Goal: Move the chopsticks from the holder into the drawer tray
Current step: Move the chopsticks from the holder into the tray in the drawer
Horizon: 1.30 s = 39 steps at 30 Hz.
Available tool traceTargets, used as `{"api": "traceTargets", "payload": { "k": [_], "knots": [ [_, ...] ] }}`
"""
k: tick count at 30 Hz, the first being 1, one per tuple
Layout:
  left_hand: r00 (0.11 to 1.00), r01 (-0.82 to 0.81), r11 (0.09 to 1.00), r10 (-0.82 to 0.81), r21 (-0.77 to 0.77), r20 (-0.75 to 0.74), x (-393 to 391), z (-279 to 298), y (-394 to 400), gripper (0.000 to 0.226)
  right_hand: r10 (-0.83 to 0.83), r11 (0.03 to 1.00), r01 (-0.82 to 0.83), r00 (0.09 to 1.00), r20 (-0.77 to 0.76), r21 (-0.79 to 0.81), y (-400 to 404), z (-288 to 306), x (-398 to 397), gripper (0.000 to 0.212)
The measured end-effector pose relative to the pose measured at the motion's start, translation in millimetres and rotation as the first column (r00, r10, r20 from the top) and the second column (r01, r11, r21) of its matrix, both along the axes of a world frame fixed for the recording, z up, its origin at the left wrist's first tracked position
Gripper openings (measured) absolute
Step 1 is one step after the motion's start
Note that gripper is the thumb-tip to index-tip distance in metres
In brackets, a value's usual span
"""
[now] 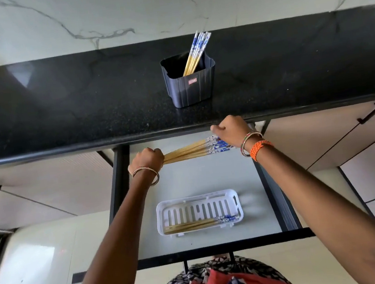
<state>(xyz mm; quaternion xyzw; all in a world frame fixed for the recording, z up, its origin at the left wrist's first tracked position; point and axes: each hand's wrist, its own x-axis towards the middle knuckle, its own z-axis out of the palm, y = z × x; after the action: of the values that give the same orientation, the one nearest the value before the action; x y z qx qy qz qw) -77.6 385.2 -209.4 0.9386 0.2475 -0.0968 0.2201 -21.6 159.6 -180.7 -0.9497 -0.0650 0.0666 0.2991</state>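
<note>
A bundle of wooden chopsticks with blue-and-white patterned tops hangs level above the open drawer. My left hand is closed on the plain tips. My right hand grips the patterned ends, just below the counter's edge. A dark ribbed holder stands on the black counter with several more chopsticks leaning in it. The white slotted tray lies in the drawer, nearer me, with a few chopsticks flat along its front side.
The black stone counter overhangs the back of the open drawer, whose dark frame runs along both sides and the front. Closed cabinet fronts with dark handles flank it. A marble wall rises behind.
</note>
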Motion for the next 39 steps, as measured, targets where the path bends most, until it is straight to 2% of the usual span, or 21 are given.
{"api": "traceTargets", "payload": {
  "k": [1, 2, 3, 5, 7, 10, 12, 14, 17, 20, 22, 26, 30, 34, 37, 39],
  "knots": [
    [1.000, 0.001, 0.999, -0.002, 0.035, 0.007, -1, -2, -1, 0.031, 0.136, 0.978, -0.135, 0.991, -0.007, -0.158, 3, -3, -5, 0.057],
    [1.000, 0.007, 0.999, -0.007, 0.053, 0.008, -2, -4, -3, 0.031, 0.271, 0.917, -0.273, 0.961, -0.049, -0.291, 7, -8, -11, 0.057],
    [1.000, 0.017, 0.998, -0.017, 0.053, 0.002, -2, -7, -6, 0.031, 0.385, 0.845, -0.396, 0.917, -0.105, -0.360, 13, -15, -18, 0.055],
    [0.999, 0.042, 0.999, -0.041, 0.027, -0.033, -4, -13, -12, 0.028, 0.537, 0.736, -0.564, 0.823, -0.182, -0.374, 24, -33, -36, 0.056],
    [0.994, 0.060, 0.998, -0.060, -0.001, -0.092, -12, -25, -17, 0.025, 0.619, 0.674, -0.639, 0.762, -0.189, -0.370, 29, -53, -50, 0.053],
    [0.980, 0.081, 0.991, -0.099, -0.108, -0.171, -30, -53, -20, 0.033, 0.618, 0.676, -0.654, 0.754, -0.223, -0.339, 26, -83, -60, 0.026],
    [0.975, 0.103, 0.972, -0.140, -0.211, -0.173, -45, -71, -16, 0.039, 0.602, 0.669, -0.673, 0.740, -0.301, -0.315, 24, -101, -64, 0.027],
    [0.987, 0.117, 0.963, -0.140, -0.241, -0.083, -59, -84, -5, 0.031, 0.586, 0.677, -0.685, 0.723, -0.366, -0.269, 23, -116, -71, 0.037],
    [0.999, -0.002, 0.977, 0.009, -0.213, 0.033, -72, -98, 15, 0.022, 0.575, 0.667, -0.695, 0.709, -0.408, -0.269, 23, -138, -81, 0.051],
    [0.990, -0.079, 0.969, 0.048, -0.236, -0.135, -82, -111, 27, 0.024, 0.562, 0.635, -0.676, 0.736, -0.376, -0.374, 25, -158, -89, 0.059],
    [0.968, -0.094, 0.961, 0.027, -0.260, -0.251, -90, -118, 29, 0.026, 0.546, 0.624, -0.651, 0.759, -0.354, -0.432, 28, -170, -94, 0.053],
    [0.962, -0.111, 0.963, 0.042, -0.247, -0.270, -97, -125, 27, 0.034, 0.579, 0.569, -0.664, 0.743, -0.336, -0.486, 40, -184, -97, 0.036],
    [0.959, -0.095, 0.974, 0.034, -0.205, -0.282, -92, -124, 25, 0.035, 0.594, 0.571, -0.687, 0.723, -0.352, -0.449, 54, -186, -95, 0.033],
    [0.962, -0.080, 0.985, 0.037, -0.150, -0.272, -93, -128, 23, 0.029, 0.560, 0.617, -0.709, 0.700, -0.443, -0.342, 62, -190, -102, 0.038],
    [0.959, -0.083, 0.990, 0.050, -0.111, -0.278, -94, -131, 22, 0.028, 0.590, 0.627, -0.725, 0.681, -0.434, -0.286, 57, -189, -103, 0.039],
    [0.953, -0.089, 0.991, 0.054, -0.103, -0.297, -93, -132, 20, 0.029, 0.628, 0.632, -0.737, 0.669, -0.399, -0.240, 48, -185, -104, 0.031]
  ]
}}
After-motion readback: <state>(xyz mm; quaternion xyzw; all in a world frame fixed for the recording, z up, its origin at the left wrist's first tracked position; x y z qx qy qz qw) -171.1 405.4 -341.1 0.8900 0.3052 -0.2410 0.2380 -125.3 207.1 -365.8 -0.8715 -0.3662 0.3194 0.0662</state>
